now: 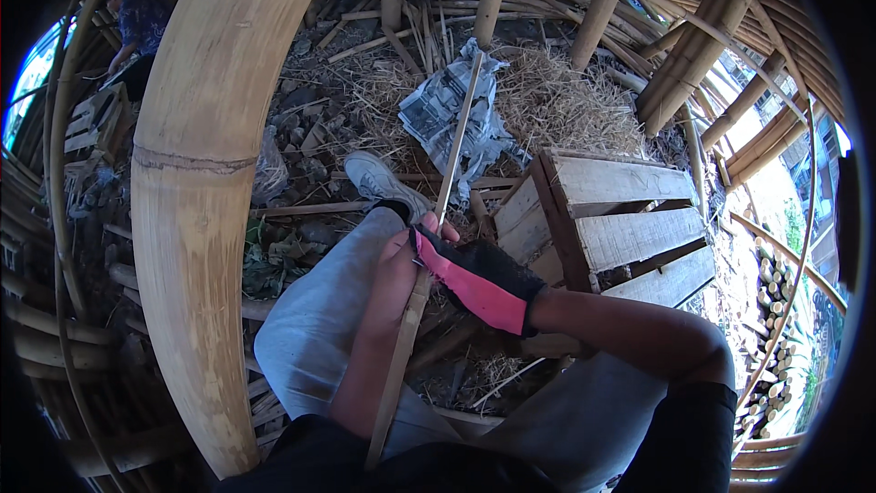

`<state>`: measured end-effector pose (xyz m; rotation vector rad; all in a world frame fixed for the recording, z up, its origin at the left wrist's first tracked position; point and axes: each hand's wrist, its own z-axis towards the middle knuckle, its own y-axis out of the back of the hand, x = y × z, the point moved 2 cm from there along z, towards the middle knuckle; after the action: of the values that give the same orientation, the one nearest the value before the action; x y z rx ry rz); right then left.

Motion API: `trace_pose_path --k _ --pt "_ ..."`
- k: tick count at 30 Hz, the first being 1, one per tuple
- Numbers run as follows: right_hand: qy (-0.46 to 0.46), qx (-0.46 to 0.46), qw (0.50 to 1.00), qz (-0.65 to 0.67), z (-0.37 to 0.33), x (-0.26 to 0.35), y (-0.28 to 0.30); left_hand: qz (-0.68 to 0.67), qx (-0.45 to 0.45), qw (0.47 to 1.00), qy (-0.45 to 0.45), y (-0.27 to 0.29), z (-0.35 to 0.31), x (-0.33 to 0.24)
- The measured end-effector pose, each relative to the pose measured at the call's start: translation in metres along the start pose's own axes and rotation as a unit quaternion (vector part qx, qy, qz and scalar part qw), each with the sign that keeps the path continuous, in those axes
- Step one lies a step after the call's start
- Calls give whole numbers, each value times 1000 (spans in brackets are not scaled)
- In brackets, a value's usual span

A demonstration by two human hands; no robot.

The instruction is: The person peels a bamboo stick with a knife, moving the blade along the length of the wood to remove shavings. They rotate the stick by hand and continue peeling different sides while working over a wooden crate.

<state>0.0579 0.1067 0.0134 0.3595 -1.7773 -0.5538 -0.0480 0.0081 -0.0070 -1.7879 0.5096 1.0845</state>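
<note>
A long, thin bamboo strip [461, 132] slants from beside my lap up and away over the ground. My bare left hand [400, 251] is closed round its middle, partly hidden behind the strip and my other hand. Pressed against the left, my right hand [479, 281] wears a black and pink glove with bare fingertips showing, and is closed at the strip too. Whether the glove also hides a small tool, I cannot tell. Crumpled newspaper [438, 110] lies on the ground beneath the strip's far end.
A thick bamboo pole [205, 192] rises close on my left. To the right stands a wooden slatted crate [630, 219]. Straw [575, 105] and wood scraps cover the ground ahead. Bamboo posts [693, 50] stand beyond, and another person [141, 27] sits at the far left.
</note>
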Motion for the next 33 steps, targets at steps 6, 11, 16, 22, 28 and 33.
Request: trace_pose_path --k 6,11,16,22,28,33 --pt "-19 -8 1000 21 -7 2 -2 -74 29 995 -55 3 10 28" --pt "-136 11 882 450 -11 24 -12 -115 16 988 -106 -7 8 23" --pt "-138 130 854 484 -11 3 -9 -89 63 992 -65 -1 5 24" --pt "-124 275 775 555 -11 -29 -13 -74 100 989 -79 -4 5 24" --pt "-175 157 850 471 -15 -22 -17 -66 37 997 -35 -8 -4 16" --pt "-158 336 730 574 -9 -59 -21 -94 53 994 -28 -16 -4 13"
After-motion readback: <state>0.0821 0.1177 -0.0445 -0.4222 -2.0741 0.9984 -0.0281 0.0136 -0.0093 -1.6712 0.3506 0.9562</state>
